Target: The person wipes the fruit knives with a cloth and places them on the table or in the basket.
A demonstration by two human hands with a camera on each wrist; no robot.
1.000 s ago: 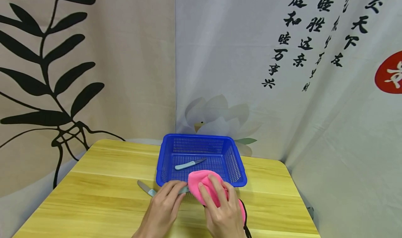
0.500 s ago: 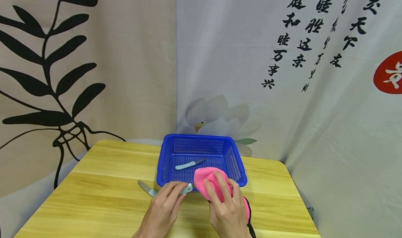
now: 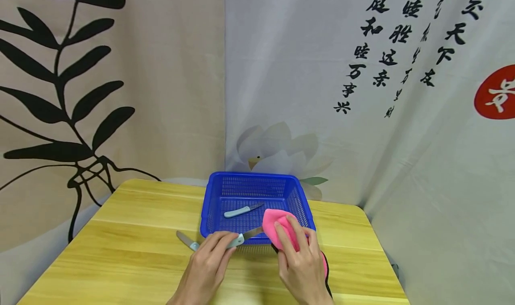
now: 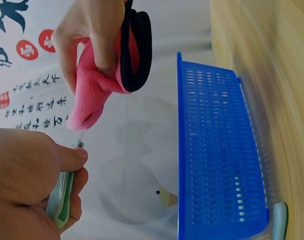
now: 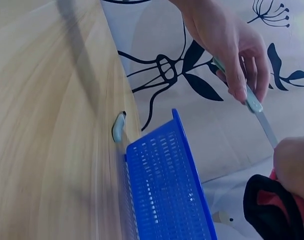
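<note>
In the head view my left hand [image 3: 205, 262] grips a knife [image 3: 237, 241] by its pale blue handle, the blade pointing right. My right hand [image 3: 301, 267] holds a pink fuzzy cloth [image 3: 275, 224] with black trim, bunched around the blade's tip end. Much of the blade shows bare between hand and cloth; the right wrist view also has this knife [image 5: 256, 107] with its bare blade. A black-edged opening of the pink cloth [image 4: 94, 82] is seen in the left wrist view. Both hands are above the table, just before the basket's near side.
A blue plastic basket [image 3: 257, 174] stands at the table's back, with another pale blue-handled knife [image 3: 237, 212] inside. A further knife [image 3: 186, 239] lies on the wooden table [image 3: 120, 251] left of the basket. Printed curtains [image 3: 169, 72] hang behind.
My right hand and the pink cloth have slid right along the blade, away from the handle, uncovering most of it. The left hand with the knife has stayed nearly still.
</note>
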